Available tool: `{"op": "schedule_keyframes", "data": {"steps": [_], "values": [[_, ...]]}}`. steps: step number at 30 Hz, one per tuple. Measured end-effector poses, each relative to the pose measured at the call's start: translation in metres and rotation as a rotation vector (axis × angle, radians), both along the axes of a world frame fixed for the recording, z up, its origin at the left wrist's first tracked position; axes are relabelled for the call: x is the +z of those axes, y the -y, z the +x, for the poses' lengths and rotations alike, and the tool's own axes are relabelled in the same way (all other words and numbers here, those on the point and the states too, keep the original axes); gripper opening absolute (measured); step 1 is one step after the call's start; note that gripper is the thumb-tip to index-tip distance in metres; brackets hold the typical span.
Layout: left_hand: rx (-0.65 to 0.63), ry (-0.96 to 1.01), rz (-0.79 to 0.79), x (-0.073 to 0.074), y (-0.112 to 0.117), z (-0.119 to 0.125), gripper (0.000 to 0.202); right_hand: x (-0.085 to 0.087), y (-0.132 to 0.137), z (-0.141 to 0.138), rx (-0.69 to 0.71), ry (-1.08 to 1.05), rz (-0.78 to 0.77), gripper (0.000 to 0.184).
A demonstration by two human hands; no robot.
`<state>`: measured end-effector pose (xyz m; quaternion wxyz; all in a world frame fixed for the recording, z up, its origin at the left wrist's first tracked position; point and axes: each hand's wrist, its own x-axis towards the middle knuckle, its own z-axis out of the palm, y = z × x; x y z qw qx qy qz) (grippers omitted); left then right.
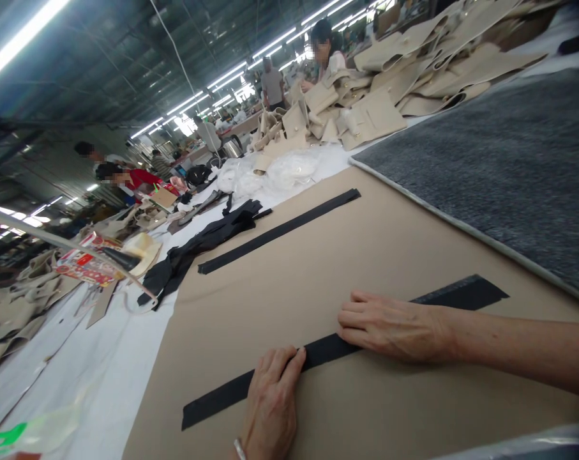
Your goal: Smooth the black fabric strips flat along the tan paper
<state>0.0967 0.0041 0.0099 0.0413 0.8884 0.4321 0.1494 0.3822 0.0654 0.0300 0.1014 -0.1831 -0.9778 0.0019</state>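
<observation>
A long black strip lies slantwise on a large beige sheet. My left hand, with a bracelet at the wrist, is closed on the strip, fingers bent over it and thumb alongside. Farther along the same strip, my right hand rests with its fingers curled together at the strip's edge. Its fingertips are partly hidden. The strip's far end widens beyond my right wrist. A second black strip lies flat near the sheet's far edge, touched by neither hand.
A dark grey felt-like pad borders the sheet on the right. Beige pieces are heaped behind it. Black scraps, clear plastic and a thin metal rod are to the left. Several people are in the background.
</observation>
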Motion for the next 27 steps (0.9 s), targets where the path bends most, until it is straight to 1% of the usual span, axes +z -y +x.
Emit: {"op": "schedule_keyframes", "data": {"steps": [3, 5, 8, 11, 14, 16, 20, 23, 25, 27], "values": [[-0.072, 0.03, -0.043, 0.003, -0.004, 0.002, 0.04, -0.001, 0.001, 0.005, -0.001, -0.006, -0.005, 0.013], [-0.078, -0.018, -0.081, 0.006, -0.006, 0.006, 0.041, -0.002, 0.002, 0.008, -0.001, -0.009, -0.004, 0.012], [-0.046, -0.16, -0.085, 0.012, -0.007, 0.015, 0.054, -0.004, 0.003, 0.013, -0.005, -0.013, 0.009, 0.011], [-0.022, -0.29, -0.044, 0.015, -0.008, 0.025, 0.068, -0.006, 0.005, 0.02, -0.011, -0.025, 0.023, 0.012], [-0.029, -0.356, -0.003, 0.016, -0.01, 0.031, 0.077, -0.008, 0.006, 0.029, -0.023, -0.04, 0.033, 0.013], [-0.032, -0.372, 0.02, 0.015, -0.011, 0.031, 0.078, -0.009, 0.008, 0.037, -0.035, -0.052, 0.038, 0.014], [-0.049, -0.36, 0.07, 0.012, -0.012, 0.026, 0.077, -0.011, 0.01, 0.051, -0.055, -0.076, 0.044, 0.016], [-0.075, -0.314, 0.089, 0.014, -0.013, 0.027, 0.072, -0.012, 0.011, 0.059, -0.066, -0.061, 0.058, 0.017], [-0.079, -0.239, 0.095, 0.017, -0.014, 0.038, 0.063, -0.012, 0.012, 0.063, -0.066, -0.039, 0.066, 0.018], [-0.081, -0.136, 0.076, 0.019, -0.014, 0.06, 0.057, -0.012, 0.013, 0.065, -0.064, -0.027, 0.072, 0.018]]}}
